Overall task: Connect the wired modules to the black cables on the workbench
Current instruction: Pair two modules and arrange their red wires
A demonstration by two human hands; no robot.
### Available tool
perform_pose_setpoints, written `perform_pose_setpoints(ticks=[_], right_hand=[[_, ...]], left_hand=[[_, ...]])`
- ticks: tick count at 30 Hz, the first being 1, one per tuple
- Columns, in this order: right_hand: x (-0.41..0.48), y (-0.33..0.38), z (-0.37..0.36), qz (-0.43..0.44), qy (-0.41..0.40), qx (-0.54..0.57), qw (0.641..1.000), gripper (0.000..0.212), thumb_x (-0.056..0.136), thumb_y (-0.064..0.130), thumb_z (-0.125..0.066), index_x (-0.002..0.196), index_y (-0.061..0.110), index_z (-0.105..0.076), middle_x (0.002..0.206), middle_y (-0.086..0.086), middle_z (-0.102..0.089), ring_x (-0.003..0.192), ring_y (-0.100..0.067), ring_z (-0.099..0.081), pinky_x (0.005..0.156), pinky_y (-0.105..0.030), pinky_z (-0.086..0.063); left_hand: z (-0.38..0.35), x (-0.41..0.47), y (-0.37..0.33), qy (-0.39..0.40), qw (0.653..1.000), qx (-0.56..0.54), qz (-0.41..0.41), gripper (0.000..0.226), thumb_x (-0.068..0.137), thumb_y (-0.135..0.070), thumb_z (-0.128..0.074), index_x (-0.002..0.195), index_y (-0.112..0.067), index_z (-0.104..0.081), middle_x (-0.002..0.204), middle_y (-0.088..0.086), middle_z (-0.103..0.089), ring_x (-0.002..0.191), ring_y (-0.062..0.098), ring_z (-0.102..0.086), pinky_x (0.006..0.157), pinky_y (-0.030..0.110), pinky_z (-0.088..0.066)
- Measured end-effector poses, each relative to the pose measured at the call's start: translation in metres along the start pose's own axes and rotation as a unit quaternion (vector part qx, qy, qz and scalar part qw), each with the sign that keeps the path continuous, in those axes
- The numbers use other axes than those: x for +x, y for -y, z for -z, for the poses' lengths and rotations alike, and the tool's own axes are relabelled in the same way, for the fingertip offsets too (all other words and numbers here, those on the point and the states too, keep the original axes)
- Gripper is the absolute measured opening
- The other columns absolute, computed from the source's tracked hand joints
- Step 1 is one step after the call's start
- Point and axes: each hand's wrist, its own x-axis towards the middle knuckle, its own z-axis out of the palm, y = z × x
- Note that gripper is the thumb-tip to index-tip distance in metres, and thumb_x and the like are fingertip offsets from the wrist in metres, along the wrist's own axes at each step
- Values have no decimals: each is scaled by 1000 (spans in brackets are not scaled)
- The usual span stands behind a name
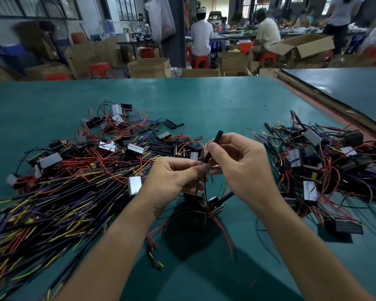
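Black cable (213, 146): short piece, pinched near its middle between thumb and fingertips of the right hand (237, 168). Whether it is solid cable or a hollow sleeve I cannot tell.

Long axis: tilted, free top end pointing up and away to the right, lower end pointing down toward the left hand (172, 177).

Left hand: thumb and forefinger pressed together on the tip of a thin wire (205, 185), right at the cable's lower end. The two grips are almost touching. Whether the wire tip has already entered or met the cable end is hidden by the fingertips.

Wire runs straight down from the left pinch to a module (214, 204) below and between the wrists, with red leads trailing toward the person. The module looks to rest on the workbench (182, 98), though I cannot be sure.

Judgement: the join turns on lining the wire tip up with the cable's lower end along that tilted axis. The left hand is the nearer one to feed; the right only has to hold the angle.

Further out:
- left, a heap of long black cables (52, 203) with yellow, purple and red ends
- behind the hands, loose modules (135, 148) and short black pieces (174, 124)
- right, a second tangle of wired modules (313, 159), well apart from the grip
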Motion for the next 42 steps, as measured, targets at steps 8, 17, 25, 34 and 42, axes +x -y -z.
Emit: perform_pose_setpoints(ticks=[8, 17, 25, 34, 42], right_hand=[[1, -1, 1, 15, -20, -9, 1000, 12, 91, 11, -68, 79, 11, -67, 68, -14, -68, 58, -24, -65, 58, -38, -61], [1, -4, 4, 16, 9, -71, 997, 14, 89, 17, -71, 75, 17, -71, 66, -6, -69, 58, -21, -62, 61, -54, -55], [3, -5, 6, 20, 19, -102, 994, 17, 89, 16, -71, 72, 17, -70, 58, 3, -63, 56, -15, -57, 60, -48, -56], [3, -6, 11, -15, 79, -153, 985, 27, 87, 22, -72, 66, 8, -62, 61, -19, -59, 55, -21, -50, 58, -49, -49], [2, -4, 12, -35, 72, -154, 985, 22, 84, 13, -74, 94, 26, -58, 63, -5, -68, 62, -33, -64, 68, -51, -55]], left_hand=[[-3, -1, 0, 20, 999, 17, -25, 19, 87, -3, -66, 77, -13, -80, 69, 12, -66, 54, 17, -58, 54, 26, -56], [0, 0, 2, 25, 999, 31, -30, 13, 83, -2, -70, 77, -11, -78, 65, 6, -67, 55, 14, -58, 55, 25, -53], [1, 2, 4, 28, 998, 45, -16, 31, 70, 10, -79, 95, -2, -67, 67, 6, -66, 56, 16, -60, 62, 29, -54], [-3, 2, 7, 25, 998, 39, -45, 33, 68, 10, -80, 93, -8, -67, 64, 6, -66, 54, 18, -60, 59, 30, -54], [4, 5, 12, 35, 993, 115, -19, 32, 66, 7, -82, 86, -13, -67, 60, -3, -66, 55, 11, -59, 60, 27, -53]])
